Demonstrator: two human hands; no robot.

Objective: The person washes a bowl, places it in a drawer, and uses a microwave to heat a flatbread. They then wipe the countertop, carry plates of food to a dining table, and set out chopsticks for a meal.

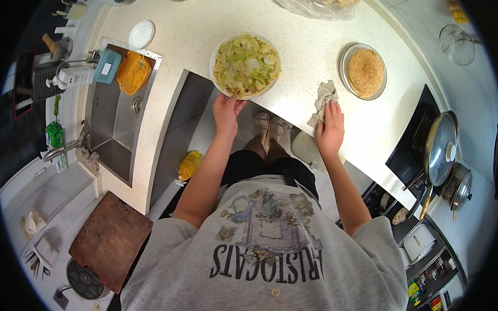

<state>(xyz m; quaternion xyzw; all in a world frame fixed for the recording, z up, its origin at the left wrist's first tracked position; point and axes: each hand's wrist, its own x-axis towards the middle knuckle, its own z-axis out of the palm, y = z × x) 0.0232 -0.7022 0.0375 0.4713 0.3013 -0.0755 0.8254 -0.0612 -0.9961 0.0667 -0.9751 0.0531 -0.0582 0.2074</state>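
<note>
My left hand (227,117) is at the near rim of a round white plate (212,67), with its fingertips on the edge. Chopped cooked cabbage (246,63) is heaped on that plate. Farther right, my right hand (331,131) lies over a crumpled beige cloth (326,93) at the counter's front edge, the cloth bunched between thumb and fingers. Just beyond the cloth stands a glass plate (344,70) bearing a round browned flatbread (365,73). Both plates sit on the pale speckled countertop (302,46).
At left is a steel sink (110,117) with an orange basket (132,72) and a blue basket (108,66). A small white dish (141,34) stands behind it. A lidded pan (441,148) is at right. A plastic bag (303,5) lies at the back.
</note>
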